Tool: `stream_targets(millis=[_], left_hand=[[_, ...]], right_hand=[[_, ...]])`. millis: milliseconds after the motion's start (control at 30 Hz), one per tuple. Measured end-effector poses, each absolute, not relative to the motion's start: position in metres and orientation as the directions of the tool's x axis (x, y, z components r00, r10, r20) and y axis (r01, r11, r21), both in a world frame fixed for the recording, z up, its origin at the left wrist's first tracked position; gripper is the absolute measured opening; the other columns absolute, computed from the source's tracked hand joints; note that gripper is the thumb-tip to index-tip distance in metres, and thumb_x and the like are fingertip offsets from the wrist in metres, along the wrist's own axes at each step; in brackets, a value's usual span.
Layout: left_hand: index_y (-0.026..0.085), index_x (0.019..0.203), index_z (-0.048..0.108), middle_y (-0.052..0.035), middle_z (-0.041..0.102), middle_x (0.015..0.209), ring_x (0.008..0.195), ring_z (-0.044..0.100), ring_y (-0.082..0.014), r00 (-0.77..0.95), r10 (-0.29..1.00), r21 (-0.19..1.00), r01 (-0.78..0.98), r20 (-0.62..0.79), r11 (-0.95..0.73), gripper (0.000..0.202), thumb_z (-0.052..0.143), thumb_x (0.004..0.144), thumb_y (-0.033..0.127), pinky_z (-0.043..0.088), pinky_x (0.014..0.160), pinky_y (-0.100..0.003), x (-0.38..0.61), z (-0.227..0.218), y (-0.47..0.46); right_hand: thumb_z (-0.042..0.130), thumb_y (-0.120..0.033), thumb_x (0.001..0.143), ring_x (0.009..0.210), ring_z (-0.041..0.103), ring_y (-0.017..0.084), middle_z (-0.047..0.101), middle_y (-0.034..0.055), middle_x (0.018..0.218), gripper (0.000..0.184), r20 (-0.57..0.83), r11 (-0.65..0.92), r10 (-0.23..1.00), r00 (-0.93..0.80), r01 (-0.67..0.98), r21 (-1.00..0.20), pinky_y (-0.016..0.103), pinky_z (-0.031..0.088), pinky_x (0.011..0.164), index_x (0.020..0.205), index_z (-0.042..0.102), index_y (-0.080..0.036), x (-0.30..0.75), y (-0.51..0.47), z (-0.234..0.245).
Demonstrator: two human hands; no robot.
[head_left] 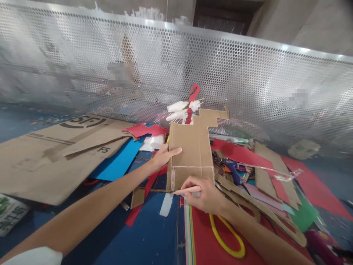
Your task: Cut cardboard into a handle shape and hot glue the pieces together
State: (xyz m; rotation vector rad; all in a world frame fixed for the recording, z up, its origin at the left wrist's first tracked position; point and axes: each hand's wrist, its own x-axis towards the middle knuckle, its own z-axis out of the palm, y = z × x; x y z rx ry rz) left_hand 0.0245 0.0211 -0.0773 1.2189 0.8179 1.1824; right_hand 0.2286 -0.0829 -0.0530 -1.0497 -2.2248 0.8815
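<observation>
A cut piece of brown cardboard (190,147) lies tilted in front of me, with a narrower stepped part at its top right. My left hand (162,157) is closed on its left edge, thumb on the face and fingers hidden behind. In my right hand (205,195) is a slim pink marker (187,190), its tip at the cardboard's lower left corner. Pale pink lines run across the lower part and down the left side. Behind the cardboard's top rise white tufts (176,111) and a curled red strip (194,92).
A perforated metal screen (234,59) stands across the back. Large flattened cardboard (35,158) and a blue sheet (121,160) lie left. To the right are red paper (242,152), a blue glue gun (233,171) and cardboard scraps. Yellow-handled scissors (239,254) rest on a red sheet nearby.
</observation>
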Motion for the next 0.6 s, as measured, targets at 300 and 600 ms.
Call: stream_targets(millis=[300, 600], left_hand=[[0.014, 0.102, 0.073, -0.0117, 0.079, 0.105, 0.087, 0.076, -0.0266, 0.102, 0.985, 0.923, -0.375, 0.138, -0.091, 0.043, 0.088, 0.067, 0.033, 0.062, 0.08, -0.038, 0.009, -0.046, 0.025], [0.016, 0.097, 0.071, -0.0058, 0.079, 0.094, 0.088, 0.076, -0.0244, -0.282, 0.913, 0.798, -0.453, 0.294, -0.397, 0.034, 0.085, 0.068, 0.027, 0.063, 0.084, -0.034, -0.005, -0.003, 0.025]], right_hand=[[0.051, -0.022, 0.098, 0.086, 0.07, 0.014, 0.078, 0.0066, 0.102, 0.026, 0.204, 0.733, 0.307, -0.93, 0.094, -0.674, 0.025, 0.051, 0.081, 0.114, 0.071, -0.017, 0.248, -0.074, -0.024], [0.051, -0.04, 0.1, 0.092, 0.072, 0.024, 0.075, 0.0099, 0.11, 0.034, 0.039, 0.873, 0.472, -0.88, 0.461, -0.162, 0.032, 0.05, 0.077, 0.123, 0.063, -0.019, 0.253, -0.094, 0.002]])
